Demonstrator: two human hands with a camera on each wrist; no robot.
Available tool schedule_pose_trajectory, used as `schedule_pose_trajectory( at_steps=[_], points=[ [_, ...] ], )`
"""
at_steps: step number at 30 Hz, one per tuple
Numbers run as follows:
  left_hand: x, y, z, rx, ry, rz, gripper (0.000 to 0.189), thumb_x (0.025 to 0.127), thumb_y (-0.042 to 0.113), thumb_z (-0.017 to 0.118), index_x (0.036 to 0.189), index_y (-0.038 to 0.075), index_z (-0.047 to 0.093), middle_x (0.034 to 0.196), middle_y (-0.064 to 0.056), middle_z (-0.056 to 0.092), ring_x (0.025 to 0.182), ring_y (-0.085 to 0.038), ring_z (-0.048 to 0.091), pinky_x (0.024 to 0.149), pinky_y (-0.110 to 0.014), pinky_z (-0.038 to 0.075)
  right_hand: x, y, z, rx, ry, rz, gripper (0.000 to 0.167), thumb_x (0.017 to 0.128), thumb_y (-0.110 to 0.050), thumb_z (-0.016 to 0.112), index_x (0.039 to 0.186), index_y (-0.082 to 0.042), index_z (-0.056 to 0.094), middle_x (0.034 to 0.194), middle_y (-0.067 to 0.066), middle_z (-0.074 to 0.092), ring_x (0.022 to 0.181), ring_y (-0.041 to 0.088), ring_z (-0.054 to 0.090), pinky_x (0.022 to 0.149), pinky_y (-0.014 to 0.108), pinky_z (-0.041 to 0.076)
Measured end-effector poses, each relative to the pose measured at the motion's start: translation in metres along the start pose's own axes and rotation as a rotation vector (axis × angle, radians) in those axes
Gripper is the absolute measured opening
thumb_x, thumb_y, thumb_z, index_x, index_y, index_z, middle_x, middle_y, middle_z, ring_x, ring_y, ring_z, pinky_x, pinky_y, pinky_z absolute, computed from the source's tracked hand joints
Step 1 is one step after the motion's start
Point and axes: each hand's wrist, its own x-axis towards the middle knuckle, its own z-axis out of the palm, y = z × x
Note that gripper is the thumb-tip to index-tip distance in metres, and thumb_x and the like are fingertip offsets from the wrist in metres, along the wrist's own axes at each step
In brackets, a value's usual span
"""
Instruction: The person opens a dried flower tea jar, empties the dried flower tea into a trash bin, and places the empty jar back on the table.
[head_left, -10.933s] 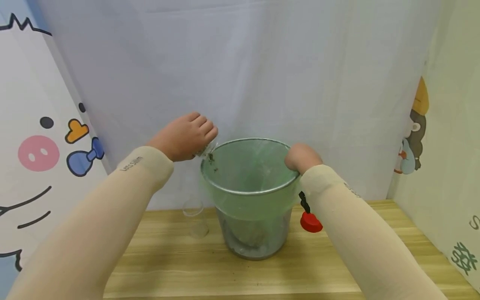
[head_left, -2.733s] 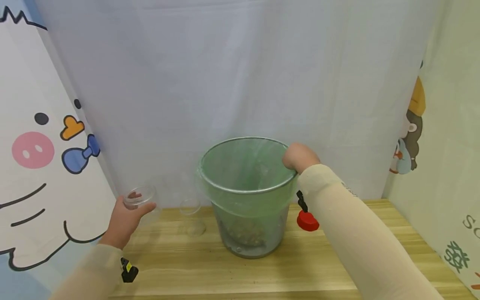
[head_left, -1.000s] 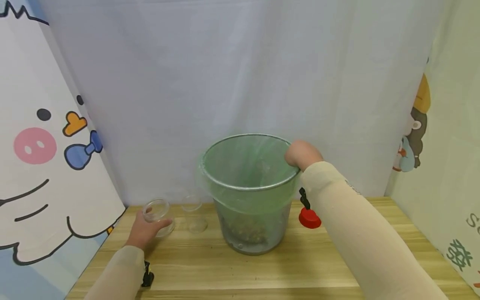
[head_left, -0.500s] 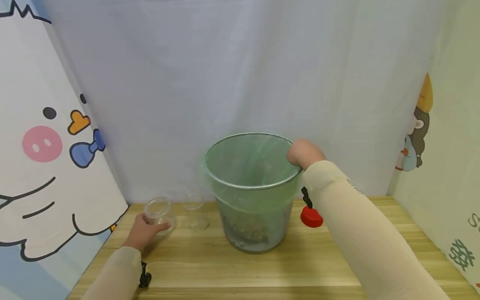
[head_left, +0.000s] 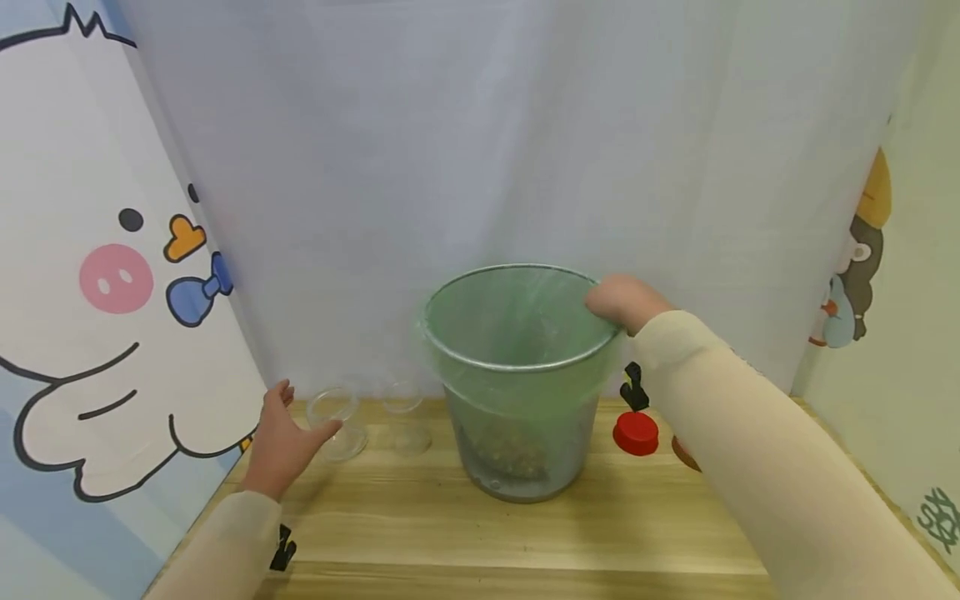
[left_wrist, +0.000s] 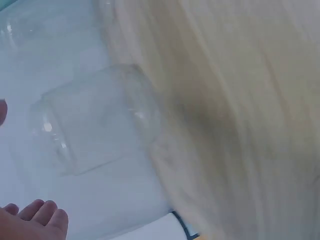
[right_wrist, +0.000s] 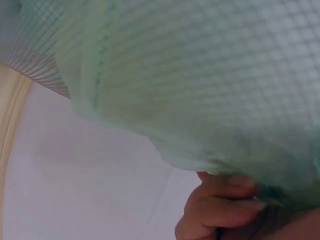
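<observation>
A clear jar (head_left: 335, 425) stands on the table at the left, and my left hand (head_left: 283, 437) is beside it with fingers and thumb spread. In the left wrist view the fingers (left_wrist: 45, 212) are apart from the jar (left_wrist: 97, 120). A mesh trash can (head_left: 517, 454) with a green bag (head_left: 517, 392) folded over its rim stands in the middle. My right hand (head_left: 626, 302) grips the can's rim at the right. In the right wrist view its curled fingers (right_wrist: 215, 210) hold the bag's edge. Light brown bits show through the can's lower wall.
A second clear jar (head_left: 405, 421) stands between the first jar and the can. Right of the can lies a red lid (head_left: 636, 433), and a brown round piece (head_left: 684, 454) is partly hidden by the right sleeve. A white curtain (head_left: 450, 150) closes the back.
Earlier, my left hand tipped a jar at the can's rim and dark bits fell in. It then set the jar down at the left and has let go. The right hand stays on the rim.
</observation>
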Motion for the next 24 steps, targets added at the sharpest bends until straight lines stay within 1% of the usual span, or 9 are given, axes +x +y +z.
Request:
schedule_pose_trajectory(
  at_steps=[2,3,7,10,12,15,19,22,24],
  points=[
    [-0.001,0.006,-0.003,0.068,0.051,0.043,0.112,0.09,0.041,0.08,0.163,0.0,0.005,0.163,-0.03,0.021,0.147,-0.049,0.025,0.111,-0.067,0.03,-0.002,0.0,-0.004,0.048,-0.02,0.0,0.029,0.103,-0.021,0.043,0.08,-0.008,0.052,0.075,0.005,0.052,0.057,0.011,0.045,0.056,0.026,0.043],
    [-0.001,0.008,-0.005,0.091,0.057,0.056,0.11,0.091,0.04,0.079,0.163,0.0,0.006,0.163,-0.03,0.021,0.147,-0.05,0.026,0.11,-0.068,0.031,-0.003,0.001,-0.007,0.068,-0.027,0.007,0.032,0.105,-0.025,0.043,0.079,-0.009,0.05,0.073,0.003,0.048,0.057,0.011,0.042,0.055,0.026,0.04],
    [-0.005,0.019,-0.007,0.176,0.01,0.076,0.106,0.093,0.039,0.077,0.163,-0.002,0.009,0.161,-0.033,0.022,0.144,-0.053,0.029,0.108,-0.069,0.032,-0.012,0.003,-0.018,0.109,-0.054,0.016,0.047,0.109,-0.043,0.038,0.074,-0.012,0.046,0.065,0.0,0.042,0.054,0.013,0.036,0.055,0.027,0.034],
    [-0.011,0.03,-0.005,0.228,-0.025,0.082,0.101,0.094,0.04,0.074,0.162,-0.001,0.011,0.161,-0.033,0.022,0.143,-0.054,0.03,0.108,-0.07,0.033,-0.021,0.007,-0.024,0.095,-0.063,0.009,0.057,0.109,-0.053,0.029,0.075,-0.012,0.05,0.067,0.002,0.049,0.058,0.018,0.047,0.057,0.029,0.04],
    [-0.017,0.037,-0.003,0.265,-0.038,0.096,0.099,0.095,0.043,0.072,0.162,-0.001,0.014,0.161,-0.031,0.024,0.143,-0.053,0.031,0.107,-0.069,0.034,-0.028,0.01,-0.026,0.087,-0.054,-0.006,0.062,0.109,-0.055,0.023,0.082,-0.009,0.055,0.076,0.007,0.056,0.067,0.022,0.056,0.062,0.031,0.047],
    [-0.027,0.05,-0.001,0.309,-0.066,0.133,0.096,0.096,0.045,0.07,0.161,-0.002,0.018,0.161,-0.03,0.025,0.143,-0.052,0.03,0.109,-0.068,0.033,-0.038,0.018,-0.025,0.053,-0.018,-0.033,0.066,0.109,-0.055,0.019,0.099,-0.002,0.057,0.089,0.013,0.058,0.078,0.028,0.062,0.069,0.037,0.054],
    [-0.042,0.068,0.003,0.338,-0.093,0.206,0.092,0.096,0.041,0.071,0.159,-0.004,0.023,0.16,-0.03,0.027,0.144,-0.051,0.029,0.112,-0.067,0.03,-0.051,0.036,-0.018,0.067,0.029,-0.058,0.072,0.11,-0.055,0.016,0.126,0.007,0.049,0.096,0.018,0.059,0.076,0.027,0.063,0.07,0.04,0.056],
    [-0.053,0.08,0.006,0.346,-0.094,0.265,0.087,0.095,0.038,0.073,0.156,-0.004,0.029,0.158,-0.03,0.031,0.144,-0.05,0.03,0.112,-0.066,0.031,-0.062,0.054,-0.012,0.069,0.06,-0.08,0.075,0.109,-0.056,0.015,0.128,0.01,0.046,0.095,0.018,0.059,0.075,0.027,0.062,0.068,0.04,0.055],
    [-0.059,0.085,0.007,0.385,-0.077,0.311,0.084,0.095,0.038,0.074,0.154,-0.005,0.034,0.158,-0.029,0.033,0.144,-0.05,0.032,0.112,-0.066,0.031,-0.072,0.068,-0.009,0.035,0.078,-0.093,0.078,0.109,-0.058,0.014,0.128,0.011,0.045,0.098,0.019,0.058,0.08,0.029,0.062,0.069,0.042,0.054]
  ],
)
